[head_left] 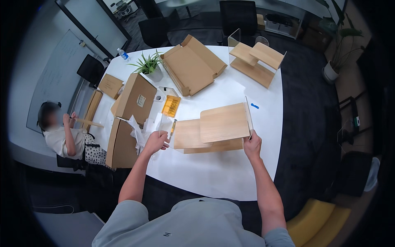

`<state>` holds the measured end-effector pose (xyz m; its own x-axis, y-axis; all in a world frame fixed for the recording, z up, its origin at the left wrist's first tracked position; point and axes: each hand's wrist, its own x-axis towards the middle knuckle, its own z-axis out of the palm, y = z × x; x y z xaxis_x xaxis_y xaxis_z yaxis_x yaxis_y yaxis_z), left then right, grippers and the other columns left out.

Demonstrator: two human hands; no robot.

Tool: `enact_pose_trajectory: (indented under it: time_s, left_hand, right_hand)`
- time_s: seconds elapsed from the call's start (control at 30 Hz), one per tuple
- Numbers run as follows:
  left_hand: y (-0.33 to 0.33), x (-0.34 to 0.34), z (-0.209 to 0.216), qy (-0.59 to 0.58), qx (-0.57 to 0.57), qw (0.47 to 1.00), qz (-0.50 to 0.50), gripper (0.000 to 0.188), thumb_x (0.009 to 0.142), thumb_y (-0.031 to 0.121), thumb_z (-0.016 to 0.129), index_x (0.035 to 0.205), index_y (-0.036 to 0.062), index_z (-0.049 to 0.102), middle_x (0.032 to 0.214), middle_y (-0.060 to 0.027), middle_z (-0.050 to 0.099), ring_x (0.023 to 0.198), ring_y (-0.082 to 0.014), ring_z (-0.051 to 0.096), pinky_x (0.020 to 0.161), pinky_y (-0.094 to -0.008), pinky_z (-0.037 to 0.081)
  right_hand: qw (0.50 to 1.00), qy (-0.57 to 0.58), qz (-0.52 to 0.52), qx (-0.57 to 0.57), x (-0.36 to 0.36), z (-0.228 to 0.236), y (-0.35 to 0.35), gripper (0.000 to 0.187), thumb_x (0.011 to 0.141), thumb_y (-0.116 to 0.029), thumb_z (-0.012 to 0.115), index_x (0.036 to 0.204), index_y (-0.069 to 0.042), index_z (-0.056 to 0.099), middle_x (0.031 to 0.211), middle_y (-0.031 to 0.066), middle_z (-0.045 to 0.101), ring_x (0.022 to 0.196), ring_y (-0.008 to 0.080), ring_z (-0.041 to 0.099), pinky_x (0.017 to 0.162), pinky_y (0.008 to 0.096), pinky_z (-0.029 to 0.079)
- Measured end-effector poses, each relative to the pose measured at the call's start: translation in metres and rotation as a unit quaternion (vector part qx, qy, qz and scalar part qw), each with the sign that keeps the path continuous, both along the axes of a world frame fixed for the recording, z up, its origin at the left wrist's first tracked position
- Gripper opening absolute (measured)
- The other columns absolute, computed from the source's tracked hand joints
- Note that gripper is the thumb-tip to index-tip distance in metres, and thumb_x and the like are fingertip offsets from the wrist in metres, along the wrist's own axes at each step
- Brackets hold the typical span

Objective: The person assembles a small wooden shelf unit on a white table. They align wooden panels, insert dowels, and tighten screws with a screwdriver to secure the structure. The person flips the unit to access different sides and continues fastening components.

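The right hand grasps the shelf at four o'clock; the left hand curls at nine, its hold unclear; another shelf stands at one

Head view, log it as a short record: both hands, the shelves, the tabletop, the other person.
Right hand: holds the right end of the near wooden shelf
Left hand: by that shelf's left end; contact unclear
Second shelf: far right of the white table
Also there: potted plant, orange packet
Other person: at left, holding a thin strip
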<state>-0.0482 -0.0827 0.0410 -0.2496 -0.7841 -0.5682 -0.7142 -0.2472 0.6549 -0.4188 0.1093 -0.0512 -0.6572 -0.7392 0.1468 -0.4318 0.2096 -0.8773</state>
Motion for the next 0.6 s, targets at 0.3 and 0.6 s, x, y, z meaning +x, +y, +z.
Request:
enact_pose_trajectory:
  time_s: [0.3,0.6]
  left_hand:
    - [0.01,0.004,-0.029,0.014,-0.058,0.997,-0.043,0.03,0.099,0.021,0.05,0.093,-0.0041,0.065,0.085,-0.0142,0.072,0.068,-0.0207,0.074,0.059,-0.0335,0.061]
    - [0.013,0.014,-0.042,0.006,-0.102,0.989,-0.103,0.03,0.099,0.022,0.051,0.093,-0.0039,0.065,0.072,-0.0126,0.07,0.064,-0.0224,0.073,0.059,-0.0364,0.059]
  right_hand:
    - [0.996,0.005,-0.054,0.069,0.034,-0.027,0.028,0.02,0.096,-0.014,0.064,0.086,0.001,0.055,0.068,0.0196,0.058,0.061,0.0347,0.057,0.061,0.0426,0.047]
    - [0.99,0.009,-0.076,0.12,0.062,-0.045,0.041,0.015,0.091,-0.013,0.065,0.096,0.0,0.059,0.078,0.0197,0.064,0.074,0.0389,0.064,0.068,0.0478,0.05]
